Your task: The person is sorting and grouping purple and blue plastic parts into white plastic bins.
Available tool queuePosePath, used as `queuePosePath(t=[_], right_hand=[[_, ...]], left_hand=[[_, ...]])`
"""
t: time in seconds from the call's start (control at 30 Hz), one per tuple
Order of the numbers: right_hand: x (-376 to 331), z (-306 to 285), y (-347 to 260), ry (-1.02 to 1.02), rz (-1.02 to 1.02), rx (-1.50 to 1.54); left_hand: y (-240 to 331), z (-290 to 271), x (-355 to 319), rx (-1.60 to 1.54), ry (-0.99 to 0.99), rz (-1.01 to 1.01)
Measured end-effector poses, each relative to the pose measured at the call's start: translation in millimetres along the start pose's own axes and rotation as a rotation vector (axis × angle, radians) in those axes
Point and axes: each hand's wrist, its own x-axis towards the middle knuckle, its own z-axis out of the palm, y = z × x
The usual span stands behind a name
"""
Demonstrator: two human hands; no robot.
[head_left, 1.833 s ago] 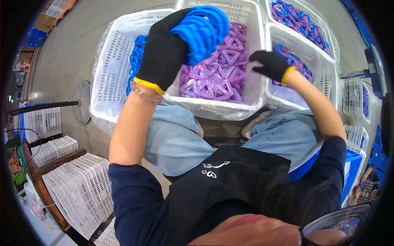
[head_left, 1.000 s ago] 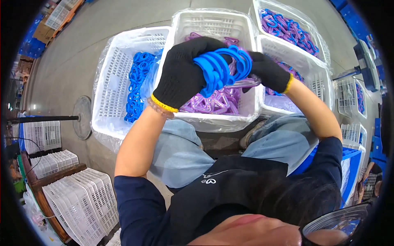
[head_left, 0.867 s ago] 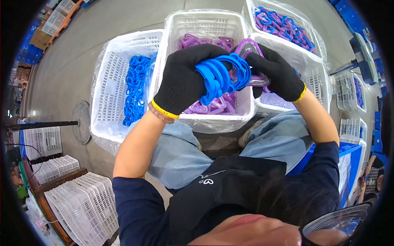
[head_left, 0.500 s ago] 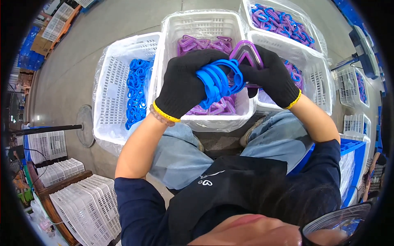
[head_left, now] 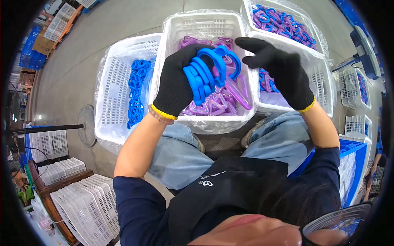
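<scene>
My left hand [head_left: 177,76], in a black knit glove with a yellow cuff, is closed round a bunch of blue plastic rings [head_left: 201,80]. One blue ring [head_left: 234,63] sticks out on the right of the bunch. Close below it is a purple clear-centred triangle [head_left: 238,93]; whether it hangs from that ring or lies loose, I cannot tell. Under the left hand stands a white crate [head_left: 219,119] holding purple triangles [head_left: 213,104]. My right hand [head_left: 283,67], gloved alike, is empty with fingers stretched apart, above the crate on the right [head_left: 318,82].
On the left, a plastic-lined white crate [head_left: 111,90] holds blue rings [head_left: 138,82]. Mixed blue and purple pieces [head_left: 283,26] fill the far right crate. A screen on a stand [head_left: 365,51] stands at right; stacked white crates [head_left: 86,205] are at lower left.
My right hand has let go of the purple triangle and moved right, its fingers opening. The triangle has dropped lower. My left hand has turned slightly, still holding the blue rings.
</scene>
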Motion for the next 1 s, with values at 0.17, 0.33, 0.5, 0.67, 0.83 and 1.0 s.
queuePosePath(t=[0.17,0.33,0.5,0.67,0.83,1.0], right_hand=[[-6,26,3,0.148,0.304,-0.364],[-3,-12,-3,0.155,0.346,-0.524],[-17,-108,13,0.376,0.315,-1.373],[-24,-123,70,0.274,0.101,-1.686],[-6,-38,171,-0.534,0.264,-1.233],[-24,14,295,-1.120,0.502,-1.406]], left_hand=[[-13,9,-6,0.711,-0.024,0.258],[-18,-4,-5,0.701,0.017,0.242],[-1,-46,-7,0.440,0.034,0.031],[4,-50,-12,0.495,0.129,0.024],[0,-44,-13,0.764,0.168,0.139],[-15,-32,-3,0.824,0.142,0.187]])
